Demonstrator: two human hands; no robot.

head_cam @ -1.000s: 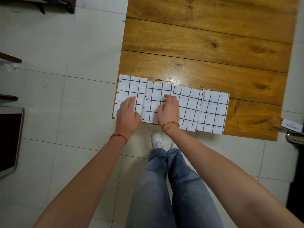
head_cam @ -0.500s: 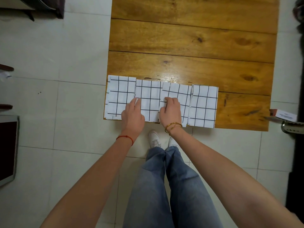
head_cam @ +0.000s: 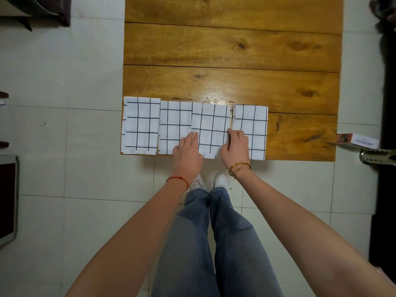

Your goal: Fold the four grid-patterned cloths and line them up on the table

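Note:
Several folded white cloths with a black grid lie in a row along the near edge of the wooden table (head_cam: 235,50). From the left: the first cloth (head_cam: 140,125), the second cloth (head_cam: 174,123), the third cloth (head_cam: 211,125) and the fourth cloth (head_cam: 250,123). My left hand (head_cam: 188,151) lies flat with straight fingers on the seam between the second and third cloths. My right hand (head_cam: 235,146) rests on the seam between the third and fourth cloths, its fingers against the third cloth's right edge.
A small box (head_cam: 356,141) sticks out at the table's right edge, with a metal object (head_cam: 377,157) just below it. A framed panel (head_cam: 7,200) stands on the tiled floor at the left. My legs and white shoes (head_cam: 211,181) are under the near edge.
Both hands have shifted right along the row, from the first and second cloths to either side of the third. The third cloth now lies straighter, beside the fourth.

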